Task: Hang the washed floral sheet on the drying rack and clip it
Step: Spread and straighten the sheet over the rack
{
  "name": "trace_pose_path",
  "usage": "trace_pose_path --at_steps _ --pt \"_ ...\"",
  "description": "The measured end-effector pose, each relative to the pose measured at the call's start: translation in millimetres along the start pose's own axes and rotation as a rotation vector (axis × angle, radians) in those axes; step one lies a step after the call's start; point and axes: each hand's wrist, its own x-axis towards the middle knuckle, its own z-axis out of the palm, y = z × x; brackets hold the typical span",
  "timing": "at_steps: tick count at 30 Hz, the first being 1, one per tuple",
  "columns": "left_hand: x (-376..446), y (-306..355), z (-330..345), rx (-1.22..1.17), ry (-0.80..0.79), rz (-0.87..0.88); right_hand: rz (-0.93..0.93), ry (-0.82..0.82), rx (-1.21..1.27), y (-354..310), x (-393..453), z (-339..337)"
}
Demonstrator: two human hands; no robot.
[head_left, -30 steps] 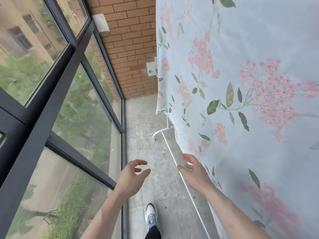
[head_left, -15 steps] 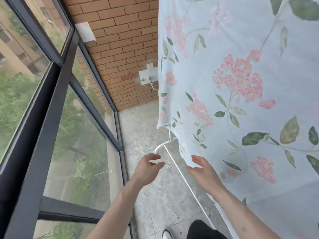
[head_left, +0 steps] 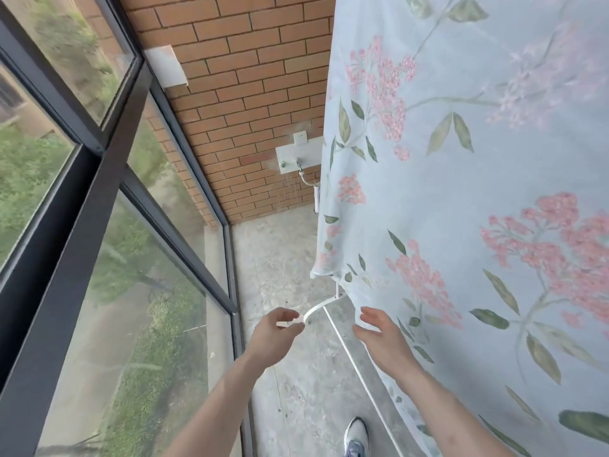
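The floral sheet [head_left: 461,192] hangs over the white drying rack [head_left: 333,301] on the right, hiding most of it — right hand [head_left: 384,341] loose-fingered at its lower edge, left hand [head_left: 273,334] pinching something small and pale, too blurry to tell.

Enclosed home balcony, brick wall [head_left: 250,77], dark-framed glazing [head_left: 99,179], concrete floor [head_left: 283,258], sheet [head_left: 461,225] on drying rack [head_left: 324,306]
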Motion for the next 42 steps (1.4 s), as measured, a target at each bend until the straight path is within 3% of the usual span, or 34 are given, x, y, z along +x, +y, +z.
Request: trace_pose_path --at_steps 11,18,26,32,38,42 --pt "138 0 -6 -0.170 -0.109 -0.218 0.170 0.027 0.025 -14 113 31" --pt "261 -5 1 -0.165 -0.249 -0.324 0.335 0.180 0.173 -4 180 62" --pt "375 -42 54 -0.223 -0.278 -0.434 0.577 0.311 0.406 60 287 91" --pt "432 -85 107 -0.108 -0.311 -0.322 0.652 0.351 0.567 118 366 112" --pt "491 -105 146 -0.257 -0.216 -0.474 0.676 0.459 1.083 165 422 120" --pt "503 -99 159 -0.460 -0.296 -0.535 0.629 0.529 1.263 177 444 113"
